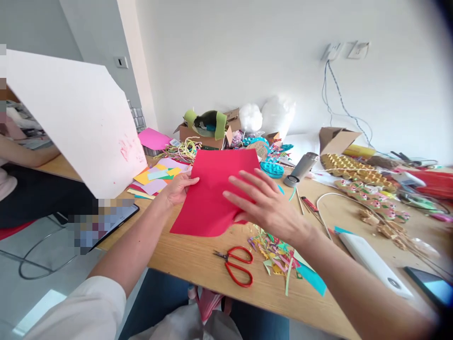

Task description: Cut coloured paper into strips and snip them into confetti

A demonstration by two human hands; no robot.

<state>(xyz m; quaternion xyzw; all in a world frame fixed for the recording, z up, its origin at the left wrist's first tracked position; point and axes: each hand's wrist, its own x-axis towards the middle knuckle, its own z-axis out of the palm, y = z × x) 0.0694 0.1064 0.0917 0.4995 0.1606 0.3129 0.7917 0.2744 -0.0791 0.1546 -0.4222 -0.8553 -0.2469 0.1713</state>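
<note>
A sheet of red paper (pixel 212 193) is raised above the wooden table. My left hand (pixel 180 188) pinches its left edge between thumb and fingers. Over the right part of the sheet, my right hand (pixel 264 200) has its fingers spread, with the thumb near the lower right edge; whether it touches the paper is unclear. Red-handled scissors (pixel 237 265) lie near the table's front edge, below the sheet. Colourful paper scraps (pixel 278 255) are heaped to the right of the scissors, under my right forearm.
A large white board (pixel 78 118) stands at the left beside coloured papers (pixel 155 177). A tablet (pixel 113 226) overhangs the left edge. Boxes and craft materials line the wall. A metal flask (pixel 300 169) and a white device (pixel 375 264) are at the right. Another person sits far left.
</note>
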